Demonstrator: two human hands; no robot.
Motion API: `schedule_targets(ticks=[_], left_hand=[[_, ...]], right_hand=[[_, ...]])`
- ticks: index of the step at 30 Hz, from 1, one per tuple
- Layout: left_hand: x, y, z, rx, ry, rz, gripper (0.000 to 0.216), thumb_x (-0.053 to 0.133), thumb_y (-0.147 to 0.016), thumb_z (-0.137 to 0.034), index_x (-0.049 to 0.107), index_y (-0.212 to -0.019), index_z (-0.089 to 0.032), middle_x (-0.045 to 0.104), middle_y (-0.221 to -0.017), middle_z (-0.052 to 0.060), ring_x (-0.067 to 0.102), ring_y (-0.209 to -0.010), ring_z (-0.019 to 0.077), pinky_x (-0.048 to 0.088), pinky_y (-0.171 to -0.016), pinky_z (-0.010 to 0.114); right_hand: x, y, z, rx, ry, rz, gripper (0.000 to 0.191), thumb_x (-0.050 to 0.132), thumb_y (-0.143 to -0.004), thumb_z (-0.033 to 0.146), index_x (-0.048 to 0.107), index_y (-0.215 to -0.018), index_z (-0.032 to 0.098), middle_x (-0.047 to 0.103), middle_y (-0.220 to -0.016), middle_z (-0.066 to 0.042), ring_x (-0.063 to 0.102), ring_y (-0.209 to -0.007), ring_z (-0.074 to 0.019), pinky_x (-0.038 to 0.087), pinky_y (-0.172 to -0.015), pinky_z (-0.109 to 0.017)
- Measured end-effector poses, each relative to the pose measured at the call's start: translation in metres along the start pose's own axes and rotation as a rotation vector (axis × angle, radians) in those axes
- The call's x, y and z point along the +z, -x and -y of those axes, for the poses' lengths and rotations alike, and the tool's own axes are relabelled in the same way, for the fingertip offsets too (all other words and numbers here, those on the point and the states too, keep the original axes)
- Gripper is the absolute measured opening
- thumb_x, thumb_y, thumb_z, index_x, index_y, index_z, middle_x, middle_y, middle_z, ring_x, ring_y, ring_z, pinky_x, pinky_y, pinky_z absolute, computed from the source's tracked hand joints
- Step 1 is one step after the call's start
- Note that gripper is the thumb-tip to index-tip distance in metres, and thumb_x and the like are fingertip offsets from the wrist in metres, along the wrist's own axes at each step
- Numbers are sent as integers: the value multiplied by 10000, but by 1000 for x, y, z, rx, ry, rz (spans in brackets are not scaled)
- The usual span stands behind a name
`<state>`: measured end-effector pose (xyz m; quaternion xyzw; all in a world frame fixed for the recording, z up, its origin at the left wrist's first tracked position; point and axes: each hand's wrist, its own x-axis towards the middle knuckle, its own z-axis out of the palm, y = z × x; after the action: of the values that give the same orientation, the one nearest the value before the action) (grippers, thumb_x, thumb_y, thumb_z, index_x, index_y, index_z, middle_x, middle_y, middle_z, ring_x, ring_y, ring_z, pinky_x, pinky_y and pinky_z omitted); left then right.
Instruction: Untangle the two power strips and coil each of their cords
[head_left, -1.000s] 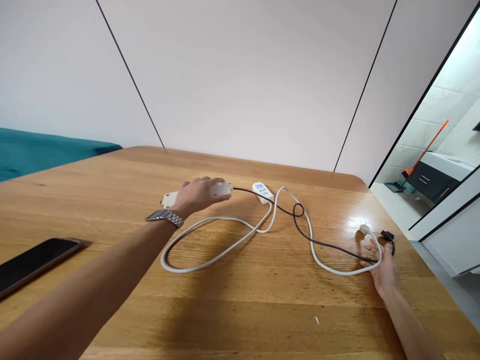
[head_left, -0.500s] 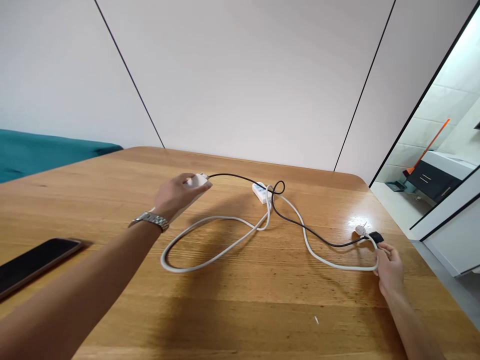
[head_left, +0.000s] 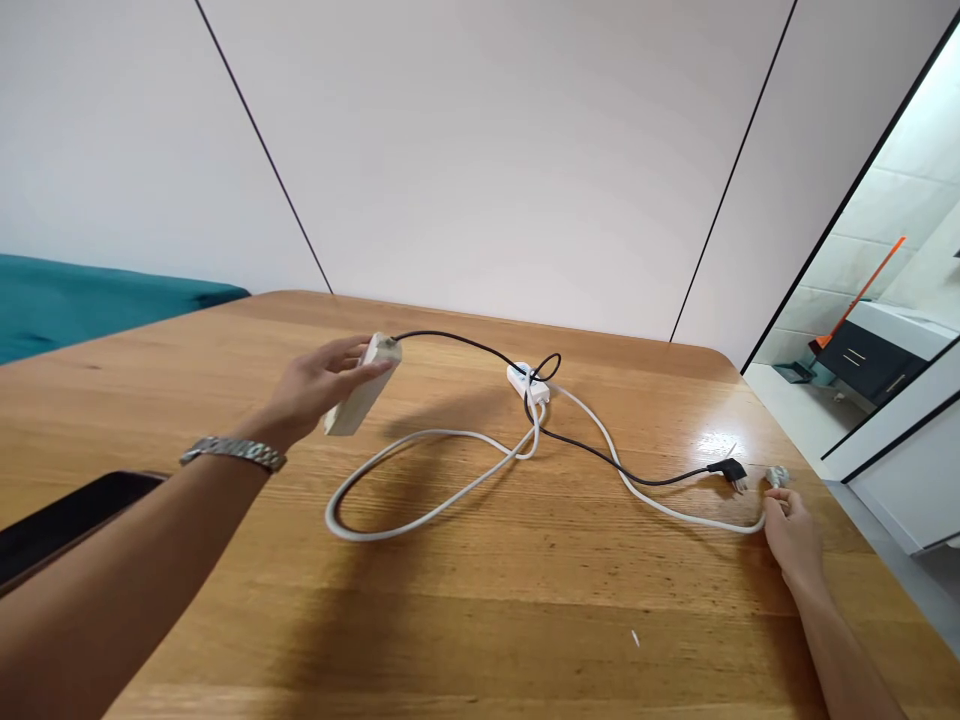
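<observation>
My left hand (head_left: 315,385), with a metal watch on the wrist, holds a long white power strip (head_left: 361,398) lifted off the wooden table (head_left: 480,600). A black cord (head_left: 600,455) runs from the strip's far end to a black plug (head_left: 729,470) lying on the table. A second small white power strip (head_left: 527,382) lies at the middle, and its white cord (head_left: 420,500) loops across the table. My right hand (head_left: 791,535) grips that white cord just behind its white plug (head_left: 776,476) near the right edge.
A black phone (head_left: 67,520) lies at the table's left edge, partly behind my left forearm. A teal sofa (head_left: 90,300) is behind on the left. White wall panels stand behind the table. A doorway on the right shows a tiled room.
My left hand has lifted the long power strip up and toward me, pulling the black cord taut. My right hand has slid right with the white plug, and the black plug now lies apart from it.
</observation>
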<state>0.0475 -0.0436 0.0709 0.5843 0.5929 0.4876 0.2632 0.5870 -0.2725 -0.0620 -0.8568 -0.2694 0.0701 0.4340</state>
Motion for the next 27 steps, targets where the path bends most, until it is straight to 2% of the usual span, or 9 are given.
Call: schedule_targets(ticks=[4, 7, 9, 12, 14, 17, 20, 23, 27], left_hand=[[-14, 0, -10, -35, 27, -144, 850, 714, -525, -587, 579, -1242, -151, 631, -1208, 112, 594, -964, 226, 498, -738, 274], [-23, 8, -24, 33, 41, -102, 897, 728, -478, -620, 585, -1230, -153, 640, -1197, 96, 585, -1008, 242, 499, -808, 304], [-24, 15, -33, 87, 51, -28, 937, 744, -424, -649, 597, -1199, -145, 658, -1165, 91, 577, -1049, 259, 487, -876, 327], [-19, 23, -42, 121, 61, 87, 961, 735, -387, -707, 605, -1165, -158, 677, -1131, 83, 566, -1092, 282, 465, -938, 362], [-13, 26, -42, 113, 79, 156, 995, 728, -375, -730, 590, -1180, -161, 663, -1167, 90, 549, -1123, 297, 462, -945, 366], [-8, 28, -36, 78, 94, 266, 985, 743, -359, -719, 597, -1149, -149, 620, -1240, 117, 538, -1131, 309, 468, -929, 342], [-7, 30, -28, 46, 51, 382, 846, 732, -400, -696, 643, -1048, -159, 648, -1183, 114, 571, -1054, 304, 492, -864, 323], [-9, 33, -24, 24, -56, 500, 741, 708, -452, -665, 666, -1016, -187, 685, -1073, 81, 593, -978, 278, 499, -790, 298], [-12, 33, -22, 25, -218, 708, 615, 705, -533, -588, 672, -1011, -202, 690, -950, 48, 606, -856, 219, 479, -734, 269]], right_hand=[[-6, 4, 7, -123, 201, 42, 132, 563, -687, 324, 641, -738, 231, 579, -561, -16, 506, -566, -217, 328, -567, -304], [1, 21, 22, -208, 275, -31, 187, 560, -741, 381, 675, -816, 254, 600, -611, -34, 509, -577, -222, 328, -555, -306], [14, 40, 38, -412, 223, -21, 246, 526, -794, 432, 671, -882, 254, 642, -711, -54, 554, -662, -234, 378, -605, -324], [45, 73, 67, -852, 163, 146, 316, 488, -852, 455, 659, -987, 226, 674, -951, -97, 575, -910, -273, 413, -809, -387], [69, 93, 88, -959, 236, 207, 349, 494, -869, 435, 628, -1105, 215, 658, -1075, -112, 551, -988, -287, 401, -847, -401], [99, 108, 117, -988, 385, 274, 366, 519, -877, 373, 585, -1196, 207, 648, -1131, -112, 541, -1011, -292, 391, -820, -399], [119, 109, 137, -980, 457, 339, 225, 480, -905, 293, 670, -995, 212, 693, -960, -85, 568, -925, -265, 380, -773, -368], [128, 103, 141, -944, 343, 353, 256, 433, -928, 259, 668, -841, 207, 687, -858, -57, 585, -846, -207, 372, -716, -300], [126, 99, 134, -817, 193, 234, 251, 419, -930, 280, 628, -822, 192, 663, -823, -44, 586, -749, -172, 342, -634, -267]])
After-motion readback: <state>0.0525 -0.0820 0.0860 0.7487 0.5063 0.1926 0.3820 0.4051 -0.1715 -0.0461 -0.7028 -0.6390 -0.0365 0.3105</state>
